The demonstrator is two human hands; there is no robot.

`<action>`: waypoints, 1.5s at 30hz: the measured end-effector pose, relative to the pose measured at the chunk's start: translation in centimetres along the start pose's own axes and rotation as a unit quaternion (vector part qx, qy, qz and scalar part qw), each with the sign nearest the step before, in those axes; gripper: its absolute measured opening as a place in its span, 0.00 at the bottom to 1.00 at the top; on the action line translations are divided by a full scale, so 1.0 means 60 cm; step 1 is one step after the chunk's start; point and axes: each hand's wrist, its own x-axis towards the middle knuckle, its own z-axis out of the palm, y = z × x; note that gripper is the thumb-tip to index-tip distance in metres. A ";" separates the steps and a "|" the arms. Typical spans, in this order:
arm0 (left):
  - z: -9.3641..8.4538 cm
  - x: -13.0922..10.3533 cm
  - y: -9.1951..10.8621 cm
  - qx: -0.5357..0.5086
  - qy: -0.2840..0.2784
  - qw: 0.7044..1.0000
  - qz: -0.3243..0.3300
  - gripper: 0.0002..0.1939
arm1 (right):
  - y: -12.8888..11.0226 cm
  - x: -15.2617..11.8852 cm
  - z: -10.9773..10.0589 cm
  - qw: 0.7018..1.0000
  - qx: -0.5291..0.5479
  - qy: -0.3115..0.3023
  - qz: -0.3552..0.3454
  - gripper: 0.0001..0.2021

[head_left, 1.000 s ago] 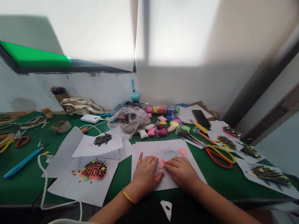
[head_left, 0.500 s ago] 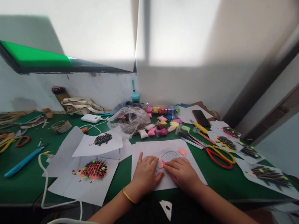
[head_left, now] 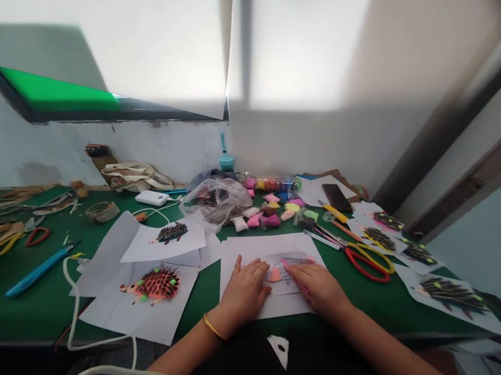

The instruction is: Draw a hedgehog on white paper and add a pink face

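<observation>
A drawing of a hedgehog (head_left: 290, 266) with a dotted body lies on white paper (head_left: 233, 256) in front of me. Pink modelling clay (head_left: 274, 275) covers its head end. My left hand (head_left: 247, 286) rests flat on the paper left of the drawing, thumb apart from the fingers. Over the drawing's right part lies my right hand (head_left: 318, 288), its fingers stretched out and fingertips on the body. Bits of pink show at its fingertips and by its thumb. Behind its knuckles, another pink clay lump is mostly hidden.
Finished hedgehog pictures (head_left: 158, 283) lie at left, more (head_left: 450, 294) at right. Red and yellow scissors (head_left: 368, 265) and pens are right of the paper. Behind are clay packets (head_left: 270, 220), a plastic bag (head_left: 217, 201) and a phone (head_left: 336, 197). A blue cutter (head_left: 37, 273) and white cable (head_left: 73, 311) lie left.
My right hand has shifted right, off the pink clay at the head, onto the drawing's body. That clay now looks flatter and wider. My left hand has barely moved.
</observation>
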 end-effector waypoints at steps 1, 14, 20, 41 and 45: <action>0.001 0.001 -0.002 -0.001 0.002 1.000 -0.009 0.23 | -0.003 -0.002 -0.001 1.000 0.002 -0.008 0.003 0.21; -0.018 0.001 0.010 0.069 0.068 0.993 -0.069 0.13 | -0.029 -0.007 -0.028 0.979 0.151 -0.025 0.131 0.20; -0.016 -0.004 0.016 0.069 0.022 0.996 -0.044 0.25 | 0.001 -0.010 -0.005 0.930 0.289 0.020 0.227 0.21; -0.022 0.011 -0.009 0.044 -0.015 0.999 -0.025 0.32 | -0.011 0.052 -0.022 0.942 0.266 -0.002 0.203 0.12; -0.025 0.017 -0.010 0.049 -0.038 0.998 -0.022 0.30 | -0.007 0.055 -0.009 0.943 0.274 -0.002 0.187 0.14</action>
